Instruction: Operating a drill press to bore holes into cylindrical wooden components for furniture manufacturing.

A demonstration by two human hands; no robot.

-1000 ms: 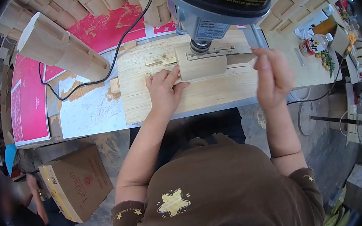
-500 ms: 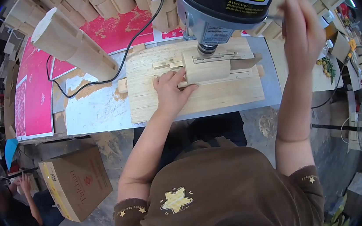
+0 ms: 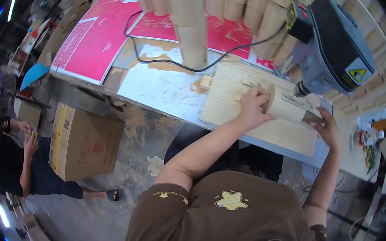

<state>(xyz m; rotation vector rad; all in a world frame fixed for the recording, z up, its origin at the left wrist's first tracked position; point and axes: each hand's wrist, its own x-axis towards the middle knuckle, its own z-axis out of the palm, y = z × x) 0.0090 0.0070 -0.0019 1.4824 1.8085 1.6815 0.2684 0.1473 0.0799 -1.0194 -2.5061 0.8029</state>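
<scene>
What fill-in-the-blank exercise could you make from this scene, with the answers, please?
The left hand and the right hand flank a block made of ____.
The large star on the brown shirt is ____.
The warning symbol on the machine has the shape of a ____.
Missing words: wood; yellow; triangle.

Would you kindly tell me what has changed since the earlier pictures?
The right hand, earlier raised beside the drill, has come down to the right end of the block. The view has swung left. The left hand stays at the left end, and the block stays on the board.
</scene>
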